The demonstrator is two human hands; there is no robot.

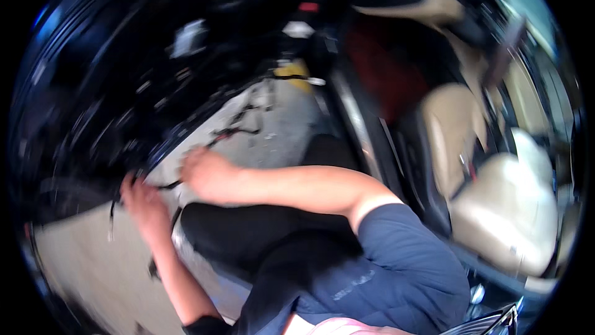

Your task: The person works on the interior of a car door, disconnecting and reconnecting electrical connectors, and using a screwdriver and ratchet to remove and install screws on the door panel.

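A thin black cable spans the short gap between my two hands, below the edge of a large dark panel. My left hand has its fingers raised at that edge, closed about one end of the cable, though motion blurs the fingertips. My right hand is curled, palm down, around the cable a little farther right. Past its knuckles, a black wiring harness with loose branches and a small reddish bit trails up and away over the pale floor.
The dark, glossy panel fills the left. Pale floor lies beneath my arms. On the right are a car's door sill and a beige seat. A yellow piece lies near the far end of the harness. My bent dark-clothed leg is close below my right forearm.
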